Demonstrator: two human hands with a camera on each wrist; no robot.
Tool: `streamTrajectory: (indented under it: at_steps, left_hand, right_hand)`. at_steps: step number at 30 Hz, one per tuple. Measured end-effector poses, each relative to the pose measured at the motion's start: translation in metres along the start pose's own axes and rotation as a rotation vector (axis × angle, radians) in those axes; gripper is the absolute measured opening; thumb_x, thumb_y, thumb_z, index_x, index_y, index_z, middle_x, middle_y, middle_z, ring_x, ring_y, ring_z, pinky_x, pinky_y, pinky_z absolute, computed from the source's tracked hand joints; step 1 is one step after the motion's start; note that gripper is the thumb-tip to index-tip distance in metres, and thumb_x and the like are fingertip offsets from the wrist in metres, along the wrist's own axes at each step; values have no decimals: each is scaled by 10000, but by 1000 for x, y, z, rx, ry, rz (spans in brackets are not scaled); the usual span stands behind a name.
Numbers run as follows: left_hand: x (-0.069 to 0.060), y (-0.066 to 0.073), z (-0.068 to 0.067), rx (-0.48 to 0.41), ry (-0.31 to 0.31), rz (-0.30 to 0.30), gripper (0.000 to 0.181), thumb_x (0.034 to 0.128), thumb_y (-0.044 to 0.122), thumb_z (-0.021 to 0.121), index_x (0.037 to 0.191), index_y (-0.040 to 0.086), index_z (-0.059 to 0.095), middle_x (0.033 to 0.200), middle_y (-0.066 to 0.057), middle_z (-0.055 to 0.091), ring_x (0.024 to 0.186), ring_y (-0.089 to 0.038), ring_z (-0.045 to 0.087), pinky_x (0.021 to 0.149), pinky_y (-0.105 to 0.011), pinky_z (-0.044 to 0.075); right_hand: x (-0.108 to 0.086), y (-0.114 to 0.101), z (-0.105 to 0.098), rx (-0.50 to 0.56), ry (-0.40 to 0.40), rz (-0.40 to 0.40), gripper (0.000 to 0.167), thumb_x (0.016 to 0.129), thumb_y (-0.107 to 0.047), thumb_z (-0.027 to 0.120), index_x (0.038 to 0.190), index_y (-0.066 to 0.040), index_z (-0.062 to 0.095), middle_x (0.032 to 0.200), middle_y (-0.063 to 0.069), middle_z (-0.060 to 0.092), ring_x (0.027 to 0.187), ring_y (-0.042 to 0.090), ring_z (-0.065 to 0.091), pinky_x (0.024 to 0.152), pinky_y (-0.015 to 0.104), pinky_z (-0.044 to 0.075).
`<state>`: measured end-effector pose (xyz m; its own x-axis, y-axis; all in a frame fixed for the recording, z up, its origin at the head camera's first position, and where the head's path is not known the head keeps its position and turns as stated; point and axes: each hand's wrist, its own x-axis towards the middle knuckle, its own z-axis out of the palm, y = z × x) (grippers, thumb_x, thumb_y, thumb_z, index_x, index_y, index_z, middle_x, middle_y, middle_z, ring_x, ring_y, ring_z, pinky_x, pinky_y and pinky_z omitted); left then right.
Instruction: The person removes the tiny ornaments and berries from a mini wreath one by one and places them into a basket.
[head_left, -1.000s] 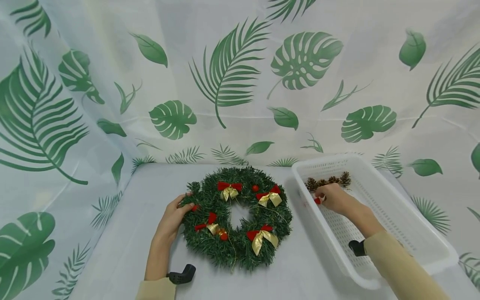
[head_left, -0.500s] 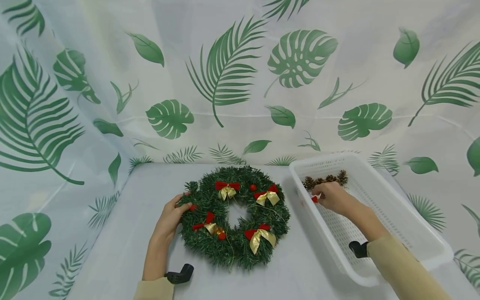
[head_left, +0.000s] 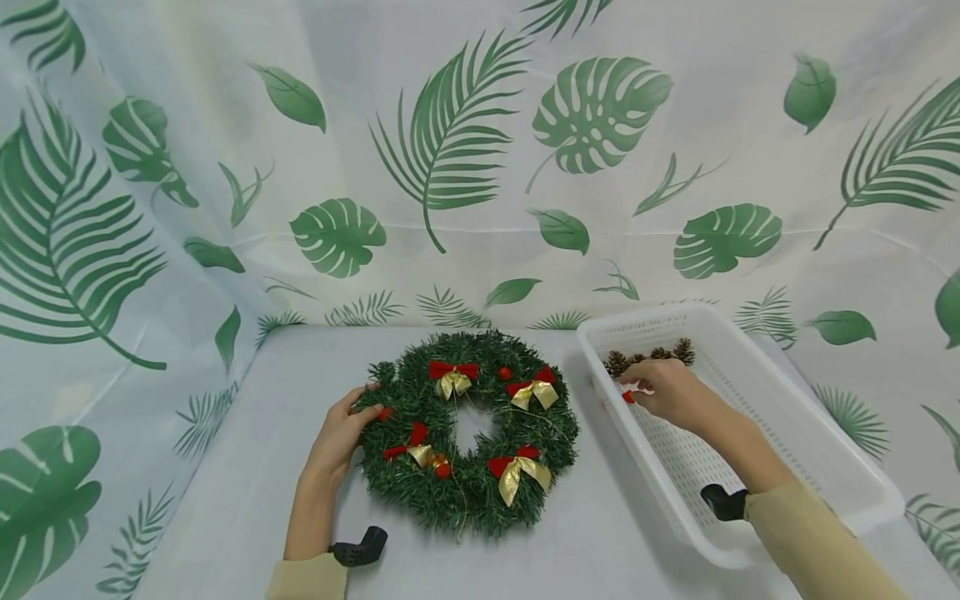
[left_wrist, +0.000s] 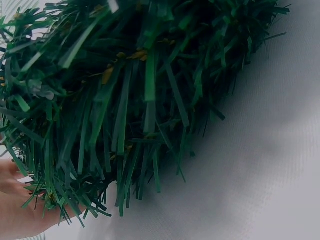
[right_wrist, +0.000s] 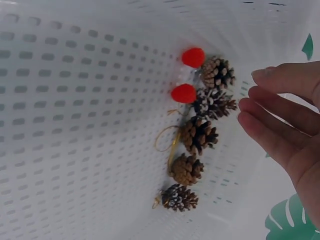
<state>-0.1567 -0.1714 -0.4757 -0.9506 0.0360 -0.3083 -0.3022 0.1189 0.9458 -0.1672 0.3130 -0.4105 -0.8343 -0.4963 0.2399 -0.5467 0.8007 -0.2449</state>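
The green tinsel wreath [head_left: 558, 421] lies flat on the table. Gold-and-red bows [head_left: 519, 475] and small red balls [head_left: 505, 373] are spread over it. At its left edge my left hand [head_left: 336, 437] grips the tinsel, thumb on top; the left wrist view hides most of the fingers behind the green strands. My right hand [head_left: 667, 396] is inside the white basket [head_left: 810, 400], over the left side of its far end. The right wrist view shows its fingers loosely extended, holding nothing, apart from two red balls [right_wrist: 183, 93] and several pine cones [right_wrist: 199, 135].
Perforated walls and a raised rim surround the basket, which stands at the right of the white table [head_left: 247, 467]. A leaf-printed curtain [head_left: 465, 275] hangs behind the table and along its left side. Gold string loops [right_wrist: 165, 140] trail from the cones.
The right hand's fingers have spread apart and shifted slightly over the red balls. The left hand keeps its place on the wreath. The whole head view has drifted a little.
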Motion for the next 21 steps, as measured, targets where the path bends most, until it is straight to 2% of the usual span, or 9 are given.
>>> streamTrajectory:
  at_steps: [5, 13, 18, 21]
  left_hand:
    - [1, 0, 0, 1, 2, 3, 701, 1044, 173, 568, 1639, 33, 224, 1711, -246, 17, 1564, -480, 67, 1227, -655, 204]
    - [1, -1, 1, -16, 9, -5, 654, 1048, 171, 560, 1624, 45, 277, 1714, -229, 34, 1571, -463, 64, 1233, -645, 204]
    - [0, 0, 0, -10, 11, -1, 597, 1044, 160, 565, 1593, 65, 352, 1718, -215, 37, 1575, -458, 34, 1233, -653, 190]
    - [0, 1, 0, -8, 7, -4, 642, 1043, 164, 568, 1617, 54, 302, 1717, -224, 20, 1573, -466, 25, 1233, -657, 181]
  right_hand:
    - [1, -6, -4, 16, 46, -29, 209, 774, 111, 803, 935, -21, 780, 868, 88, 763, 717, 216, 691, 629, 338, 581]
    - [4, -20, -14, 42, 83, -37, 202, 788, 108, 789, 948, -14, 775, 899, 103, 773, 797, 293, 734, 682, 419, 609]
    - [7, -30, -20, 28, 135, -63, 210, 789, 93, 794, 969, -14, 784, 910, 109, 782, 785, 277, 747, 661, 404, 608]
    - [9, -38, -22, 40, 153, -77, 218, 794, 92, 795, 991, -2, 783, 935, 129, 784, 779, 272, 755, 646, 387, 612]
